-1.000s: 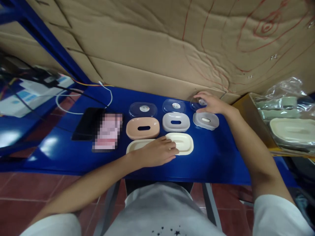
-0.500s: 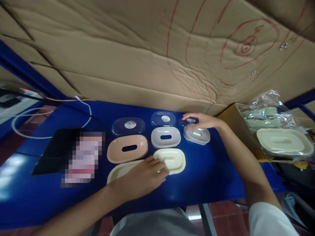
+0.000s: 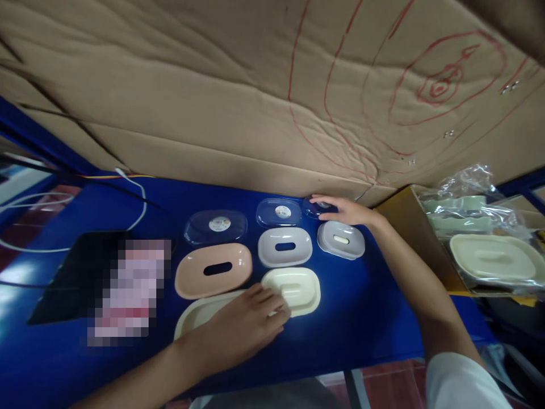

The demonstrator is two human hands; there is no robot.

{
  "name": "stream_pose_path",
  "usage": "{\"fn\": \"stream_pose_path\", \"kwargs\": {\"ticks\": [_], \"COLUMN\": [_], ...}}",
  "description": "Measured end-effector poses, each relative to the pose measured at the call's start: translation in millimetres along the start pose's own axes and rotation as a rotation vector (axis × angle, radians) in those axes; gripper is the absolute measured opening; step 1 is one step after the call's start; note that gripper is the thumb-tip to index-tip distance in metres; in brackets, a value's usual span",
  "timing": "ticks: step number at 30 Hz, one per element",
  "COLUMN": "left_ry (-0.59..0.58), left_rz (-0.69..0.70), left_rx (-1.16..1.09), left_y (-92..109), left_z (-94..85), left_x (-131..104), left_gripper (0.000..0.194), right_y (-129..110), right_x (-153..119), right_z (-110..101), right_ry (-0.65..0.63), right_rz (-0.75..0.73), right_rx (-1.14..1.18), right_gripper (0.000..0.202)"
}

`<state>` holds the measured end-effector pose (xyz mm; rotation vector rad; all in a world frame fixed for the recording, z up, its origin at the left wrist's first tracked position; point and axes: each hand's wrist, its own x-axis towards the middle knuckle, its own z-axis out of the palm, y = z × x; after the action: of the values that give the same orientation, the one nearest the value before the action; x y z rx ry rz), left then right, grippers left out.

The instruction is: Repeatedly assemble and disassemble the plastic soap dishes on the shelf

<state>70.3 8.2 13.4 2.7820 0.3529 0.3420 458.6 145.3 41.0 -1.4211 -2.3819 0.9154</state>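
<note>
My right hand (image 3: 347, 211) has its thumb and fingers around a small clear plastic lid (image 3: 319, 207) lying on the table at the back. Just in front of that hand lies a grey oval dish (image 3: 332, 241) with a pale piece in its slot. My left hand (image 3: 251, 315) is closed, its curled fingers at the left edge of a small cream oval dish (image 3: 304, 289); the fingertips are partly hidden. Under its wrist and knuckles a larger cream dish (image 3: 191, 318) is partly covered. Behind stand a slotted lavender-grey dish (image 3: 266, 250) and a slotted peach dish (image 3: 187, 278).
Two more clear lids, one larger (image 3: 200, 227) and one smaller (image 3: 268, 213), lie along the back. A cardboard box (image 3: 411, 227) of bagged dishes stands at the right. At the left are a black flat object (image 3: 63, 289) and a white cable (image 3: 142, 199). Cardboard (image 3: 191, 85) walls the back.
My right hand has shifted the small clear lid slightly left and back, away from the grey dish. My left hand stays at the cream dish. The view has tilted a little.
</note>
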Motion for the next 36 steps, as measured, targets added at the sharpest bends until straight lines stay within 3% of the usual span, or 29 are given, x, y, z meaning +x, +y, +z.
{"fn": "stream_pose_path", "kwargs": {"ticks": [6,10,16,22,27,31,36], "left_ry": [-0.021,-0.030,-0.061,-0.046,-0.033,-0.040,-0.039], "left_rz": [0.012,0.025,0.056,0.073,0.061,0.062,0.051], "left_rx": [0.011,0.051,0.059,0.080,0.126,0.141,0.141], "left_y": [1,0,-1,0,1,0,-4], "left_z": [-3.5,-5.0,-4.8,-5.3,-8.8,-10.6,-11.5], "left_x": [2,2,0,-1,-1,1,-1], "left_gripper": [0.012,0.013,0.030,0.027,0.020,0.013,0.015], "right_y": [-11,-18,-21,-32,-40,-52,-75], "right_x": [-15,-21,-28,-56,-111,-139,-144], "right_z": [20,27,46,43,50,64,66], "right_ry": [0.092,0.136,0.245,0.326,0.211,0.175,0.144], "right_rz": [0.069,0.067,0.114,0.093,0.220,0.232,0.162], "right_rx": [-0.236,-0.277,-0.338,-0.335,-0.348,-0.238,-0.151], "right_gripper": [0.056,0.053,0.046,0.048,0.092,0.081,0.069]}}
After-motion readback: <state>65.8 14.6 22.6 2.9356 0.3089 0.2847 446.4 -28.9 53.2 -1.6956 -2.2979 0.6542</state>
